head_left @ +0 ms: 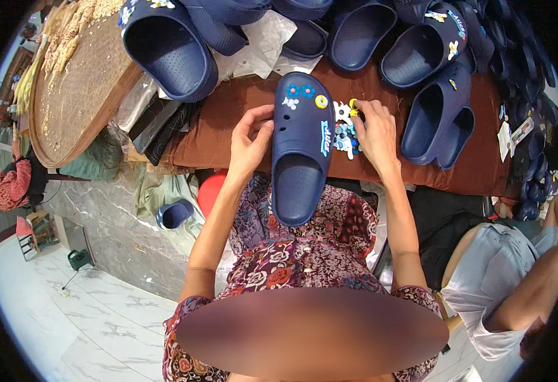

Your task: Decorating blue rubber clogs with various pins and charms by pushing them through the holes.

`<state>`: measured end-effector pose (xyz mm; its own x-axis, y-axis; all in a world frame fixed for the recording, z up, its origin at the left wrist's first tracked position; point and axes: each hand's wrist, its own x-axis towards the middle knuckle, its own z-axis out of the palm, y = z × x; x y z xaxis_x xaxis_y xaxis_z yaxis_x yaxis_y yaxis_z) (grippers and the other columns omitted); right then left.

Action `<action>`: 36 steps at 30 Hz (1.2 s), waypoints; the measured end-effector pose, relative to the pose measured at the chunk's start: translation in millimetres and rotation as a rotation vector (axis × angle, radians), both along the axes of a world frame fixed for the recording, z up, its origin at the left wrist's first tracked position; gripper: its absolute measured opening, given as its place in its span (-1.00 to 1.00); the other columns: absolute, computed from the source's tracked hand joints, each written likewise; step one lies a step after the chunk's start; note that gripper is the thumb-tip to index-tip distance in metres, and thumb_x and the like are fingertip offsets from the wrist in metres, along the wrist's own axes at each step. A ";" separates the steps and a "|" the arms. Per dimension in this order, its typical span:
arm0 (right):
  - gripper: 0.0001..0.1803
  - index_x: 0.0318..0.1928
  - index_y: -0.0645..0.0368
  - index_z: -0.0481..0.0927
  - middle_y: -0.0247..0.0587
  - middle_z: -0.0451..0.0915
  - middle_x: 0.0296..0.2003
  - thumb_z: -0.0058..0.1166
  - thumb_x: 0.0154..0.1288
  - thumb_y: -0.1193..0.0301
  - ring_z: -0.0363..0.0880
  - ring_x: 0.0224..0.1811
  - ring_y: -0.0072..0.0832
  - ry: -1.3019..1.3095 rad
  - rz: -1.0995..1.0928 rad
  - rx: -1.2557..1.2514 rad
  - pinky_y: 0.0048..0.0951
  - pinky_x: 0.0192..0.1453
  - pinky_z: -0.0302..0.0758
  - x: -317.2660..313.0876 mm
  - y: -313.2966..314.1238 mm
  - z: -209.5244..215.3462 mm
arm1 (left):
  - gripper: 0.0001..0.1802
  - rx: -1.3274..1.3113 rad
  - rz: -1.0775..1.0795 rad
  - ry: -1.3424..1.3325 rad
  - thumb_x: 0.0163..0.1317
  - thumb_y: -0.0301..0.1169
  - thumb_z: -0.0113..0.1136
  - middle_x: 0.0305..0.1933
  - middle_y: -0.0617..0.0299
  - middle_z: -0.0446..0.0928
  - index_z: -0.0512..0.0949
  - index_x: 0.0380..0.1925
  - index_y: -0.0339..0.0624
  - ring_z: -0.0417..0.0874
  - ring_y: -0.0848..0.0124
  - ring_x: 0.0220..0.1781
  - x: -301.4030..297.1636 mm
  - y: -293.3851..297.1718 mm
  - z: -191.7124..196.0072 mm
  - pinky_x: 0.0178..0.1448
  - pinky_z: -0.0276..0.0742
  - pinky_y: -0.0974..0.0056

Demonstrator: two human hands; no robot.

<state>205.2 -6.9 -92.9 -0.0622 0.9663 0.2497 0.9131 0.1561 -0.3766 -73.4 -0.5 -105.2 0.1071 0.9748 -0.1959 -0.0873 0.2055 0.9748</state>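
A navy clog (pixel 301 184) lies upright across the table's front edge, toe away from me. Its toe carries two blue flower charms, a small white figure, a round yellow charm and a blue-and-white lettered charm; a few holes are bare. My left hand (pixel 252 137) grips the clog's left side with the fingertips. Right of the clog is a small pile of loose shoe charms (pixel 344 137), blue, white and black. Over the pile, my right hand (pixel 378 130) has its thumb and fingers closed around a yellow shoe charm (pixel 353 106); the fingers partly hide it.
More navy clogs (pixel 171 57) line the back of the brown cloth-covered table (pixel 221 127), with white paper (pixel 263 41) among them. A pair of clogs (pixel 425 124) stands at right. A wide woven tray (pixel 88 83) is at left. Another person's legs (pixel 502 280) are close on the right.
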 end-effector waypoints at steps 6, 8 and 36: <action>-0.82 -0.07 0.14 0.61 -0.13 0.63 -0.27 0.15 0.34 0.42 0.58 -0.17 -0.15 0.006 0.065 0.012 -0.14 -0.06 0.41 1.6 -0.2 0.2 | -0.65 0.020 0.011 0.003 0.43 -0.53 0.13 0.11 0.13 0.64 0.53 0.18 -0.31 0.64 0.42 0.11 -0.9 -1.3 -2.6 0.28 0.51 0.29; -0.86 -0.12 0.14 0.63 -0.14 0.65 -0.24 0.15 0.36 0.41 0.59 -0.16 -0.15 0.083 0.007 -0.008 -0.14 -0.04 0.42 3.3 -1.4 -0.7 | -0.66 0.015 0.000 0.016 0.42 -0.53 0.13 0.10 0.13 0.64 0.54 0.17 -0.31 0.64 0.43 0.09 -0.5 0.0 -2.8 0.25 0.52 0.30; -0.85 -0.15 0.25 0.67 -0.09 0.67 -0.28 0.20 0.38 0.42 0.68 -0.32 -0.24 0.688 0.212 -0.101 -0.32 -0.20 0.56 -99.0 25.7 40.2 | -0.72 -0.028 -0.138 0.007 0.30 -0.36 0.42 -0.32 0.41 0.60 0.68 -0.06 -0.26 0.49 0.72 -0.32 3.8 25.9 26.9 -0.22 0.42 0.56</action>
